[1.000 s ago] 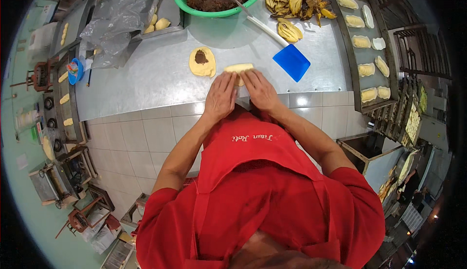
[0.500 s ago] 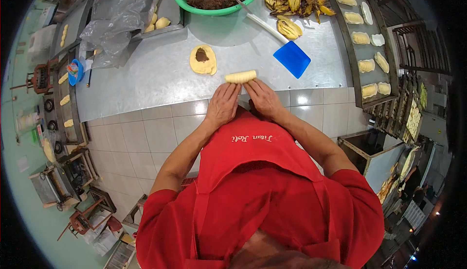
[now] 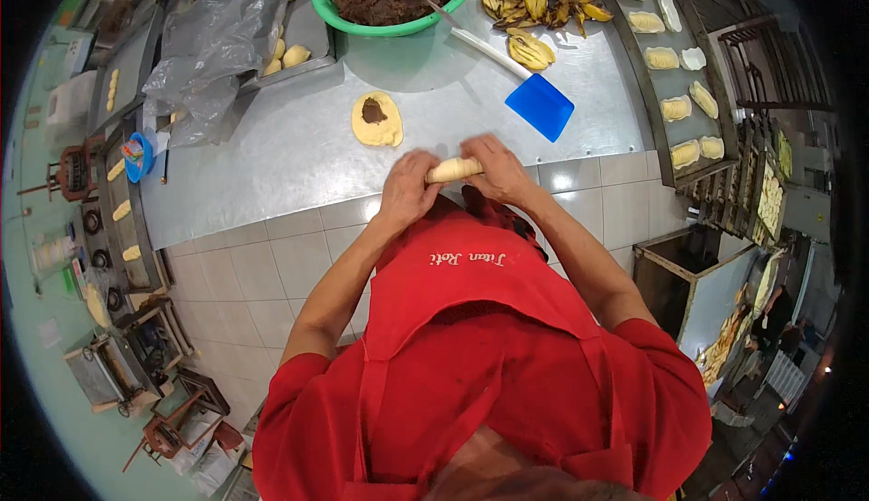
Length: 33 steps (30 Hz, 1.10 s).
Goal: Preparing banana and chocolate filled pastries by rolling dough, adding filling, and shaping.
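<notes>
A pale, ridged dough roll [image 3: 454, 171] is held between my two hands at the table's front edge. The fingers of my left hand [image 3: 410, 184] close round its left end. My right hand [image 3: 496, 169] grips the other end, fingers curled over the top. Just beyond my left hand, a flattened piece of dough [image 3: 386, 130] with a dark brown filling on it lies on the metal table [image 3: 272, 152]. To the right rests a spatula with a blue blade [image 3: 540, 107] and a white handle.
At the back stands a green basin [image 3: 392, 27] of brown filling, with bananas [image 3: 529, 48] beside it. A tray [image 3: 674, 152] of shaped dough is at the right. Plastic sheeting [image 3: 204, 62] and a tray with dough balls [image 3: 296, 56] lie back left. A blue bowl [image 3: 138, 159] sits further left.
The dough roll has come closer to me, off the tabletop by the edge. My fingers, earlier laid along its near side, now wrap round its two ends.
</notes>
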Motion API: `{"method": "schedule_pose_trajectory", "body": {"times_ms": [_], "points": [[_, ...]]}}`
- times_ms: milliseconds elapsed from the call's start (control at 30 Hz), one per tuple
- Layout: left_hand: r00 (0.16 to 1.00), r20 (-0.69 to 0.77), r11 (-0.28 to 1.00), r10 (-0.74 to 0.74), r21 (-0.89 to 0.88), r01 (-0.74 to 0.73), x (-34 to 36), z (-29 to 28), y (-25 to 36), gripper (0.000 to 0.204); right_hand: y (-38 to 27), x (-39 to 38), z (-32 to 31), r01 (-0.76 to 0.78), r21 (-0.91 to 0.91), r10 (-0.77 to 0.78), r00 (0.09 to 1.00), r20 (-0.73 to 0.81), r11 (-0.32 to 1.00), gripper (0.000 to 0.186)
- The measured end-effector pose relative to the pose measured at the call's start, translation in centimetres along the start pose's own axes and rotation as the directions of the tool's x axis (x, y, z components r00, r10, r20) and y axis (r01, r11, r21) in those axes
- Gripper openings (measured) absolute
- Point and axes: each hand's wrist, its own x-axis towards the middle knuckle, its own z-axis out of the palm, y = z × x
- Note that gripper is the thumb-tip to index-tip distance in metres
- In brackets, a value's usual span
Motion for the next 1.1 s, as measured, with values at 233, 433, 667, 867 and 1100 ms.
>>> {"method": "schedule_pose_trajectory", "body": {"times_ms": [233,433,667,867,1100], "points": [[0.928,0.279,0.462,-0.245,-0.809,0.365,2.6,-0.5,-0.3,0.040,-0.7,-1.3,-1.6,-0.209,0.728,0.339,0.940,-0.035,0.653,0.046],[0.899,0.373,0.347,-0.228,-0.832,0.433,6.0,-0.6,-0.4,0.041,-1.7,-2.2,-4.9,-0.270,0.825,0.565,0.822,-0.072,0.497,0.039],[0.867,0.450,0.367,-0.216,-0.785,0.499,9.6,1.5,2.0,0.045,-0.8,-4.3,-8.9,-0.290,0.868,0.704,0.704,-0.092,0.403,0.035],[0.963,0.120,0.818,-0.243,-0.509,0.270,11.3,4.7,2.4,0.051,4.5,-7.5,-21.5,-0.297,0.571,0.607,0.626,-0.489,0.766,0.029],[0.950,-0.268,0.952,-0.159,-0.295,0.076,11.9,9.6,4.1,0.043,21.0,-12.1,-45.3,-0.617,0.076,0.422,0.437,-0.794,0.783,0.032]]}}
